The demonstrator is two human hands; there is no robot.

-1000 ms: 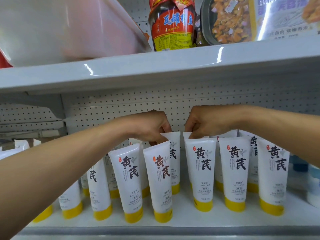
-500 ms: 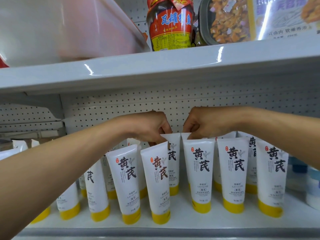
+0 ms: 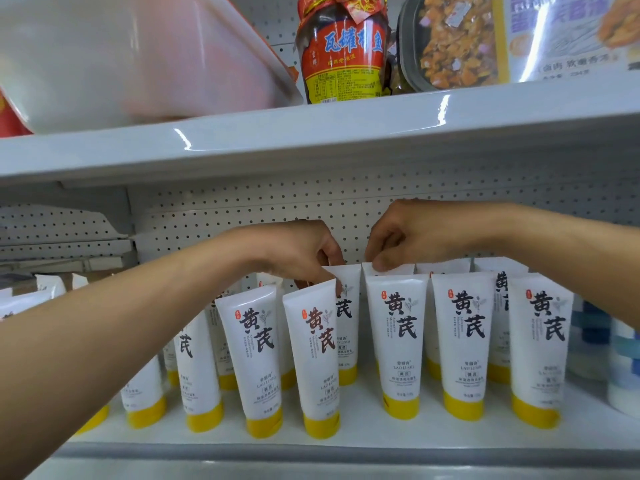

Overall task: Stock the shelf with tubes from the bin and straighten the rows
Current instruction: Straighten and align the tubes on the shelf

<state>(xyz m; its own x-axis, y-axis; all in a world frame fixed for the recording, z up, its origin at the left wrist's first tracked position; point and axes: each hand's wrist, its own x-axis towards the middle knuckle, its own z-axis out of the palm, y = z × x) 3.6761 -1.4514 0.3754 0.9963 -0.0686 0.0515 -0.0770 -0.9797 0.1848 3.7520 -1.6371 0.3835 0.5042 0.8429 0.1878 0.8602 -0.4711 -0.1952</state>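
Several white tubes with yellow caps stand cap-down in rows on the lower shelf (image 3: 346, 441). My left hand (image 3: 298, 251) pinches the top edge of a back-row tube (image 3: 346, 323) near the middle. My right hand (image 3: 412, 233) pinches the top of another back-row tube (image 3: 391, 270), which stands behind a front-row tube (image 3: 398, 344). The front tube (image 3: 317, 358) left of centre leans slightly. The bin (image 3: 138, 60), a translucent white tub, sits tilted on the upper shelf at the top left.
The upper shelf (image 3: 346, 140) hangs low over the tubes and carries a red-labelled jar (image 3: 343, 50) and a packaged food tray (image 3: 450, 39). Blue and white bottles (image 3: 620, 362) stand at the far right. A pegboard wall (image 3: 277, 209) backs the shelf.
Both hands stay pinched on the two back-row tube tops. The right hand and its tube have shifted slightly; the view has moved a little.
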